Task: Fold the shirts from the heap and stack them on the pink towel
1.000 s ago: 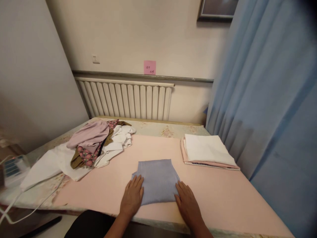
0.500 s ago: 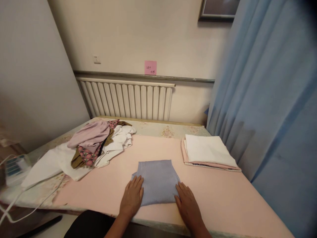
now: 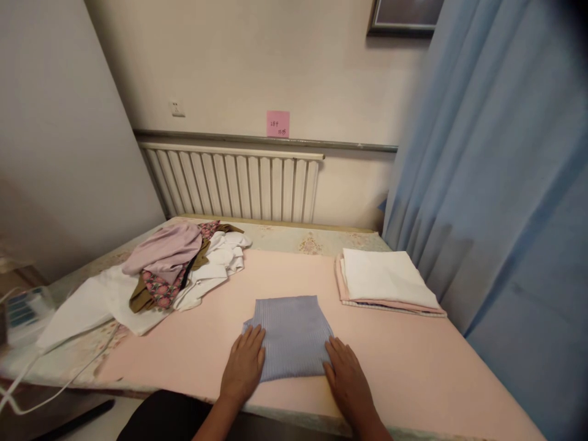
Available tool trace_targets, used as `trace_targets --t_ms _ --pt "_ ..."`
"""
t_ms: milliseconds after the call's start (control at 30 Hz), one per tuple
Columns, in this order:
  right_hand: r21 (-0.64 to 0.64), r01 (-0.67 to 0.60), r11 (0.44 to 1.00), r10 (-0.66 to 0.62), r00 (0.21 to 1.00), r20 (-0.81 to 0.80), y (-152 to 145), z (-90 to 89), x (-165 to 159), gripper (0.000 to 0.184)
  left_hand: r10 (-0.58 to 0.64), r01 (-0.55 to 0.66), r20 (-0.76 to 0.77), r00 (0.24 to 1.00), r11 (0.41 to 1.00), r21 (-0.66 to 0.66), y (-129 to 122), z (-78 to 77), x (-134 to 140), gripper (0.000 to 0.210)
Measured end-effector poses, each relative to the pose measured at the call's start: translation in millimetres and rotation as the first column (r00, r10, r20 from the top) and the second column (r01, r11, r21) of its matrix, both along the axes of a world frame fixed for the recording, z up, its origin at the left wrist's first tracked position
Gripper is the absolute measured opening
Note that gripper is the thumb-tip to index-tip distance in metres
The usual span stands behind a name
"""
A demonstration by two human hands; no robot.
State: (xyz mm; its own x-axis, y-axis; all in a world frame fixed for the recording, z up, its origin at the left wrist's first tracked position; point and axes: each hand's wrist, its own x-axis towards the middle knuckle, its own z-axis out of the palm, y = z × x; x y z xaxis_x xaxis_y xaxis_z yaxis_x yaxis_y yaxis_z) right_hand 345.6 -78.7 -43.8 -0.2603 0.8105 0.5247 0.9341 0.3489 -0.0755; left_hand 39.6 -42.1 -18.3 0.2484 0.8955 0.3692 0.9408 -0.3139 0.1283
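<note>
A blue striped garment (image 3: 296, 337), folded into a rough rectangle, lies flat on the pink cloth (image 3: 404, 361) near the front edge. My left hand (image 3: 243, 361) rests flat on its left edge, fingers stretched forward. On the opposite side, my right hand (image 3: 346, 373) touches the right edge with its fingertips, fingers extended. A small corner of the fabric sticks out past the left hand's fingers. Neither hand grips the cloth.
To the left is a loose heap of clothes, with a mauve garment (image 3: 165, 248) above white ones (image 3: 98, 300). A folded white cloth (image 3: 386, 275) tops a stack at the right. A blue curtain (image 3: 496, 184) hangs beside it; a white cable (image 3: 59, 398) trails at lower left.
Both hands stay in place on the garment's edges, and the fabric keeps its shape. Only the camera view shifts very slightly.
</note>
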Motion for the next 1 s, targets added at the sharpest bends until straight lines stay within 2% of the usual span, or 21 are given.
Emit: trace_targets --t_ms 500,767,1000 --pt "0.003 -0.008 1.000 0.008 1.000 -0.014 -0.3 2.0 -0.9 0.041 0.003 -0.003 -0.008 1.000 1.000 -0.013 0.0 0.9 -0.7 0.046" --pt "-0.001 -0.005 1.000 0.005 1.000 -0.014 0.7 -0.6 -0.6 0.040 -0.003 0.003 0.007 1.000 1.000 0.026 1.3 -4.1 -1.0 0.045" --pt "-0.011 -0.023 1.000 0.022 0.997 -0.075 0.3 0.0 0.1 0.041 -0.018 0.016 0.017 1.000 0.997 0.073 0.7 -4.1 -2.7 0.044"
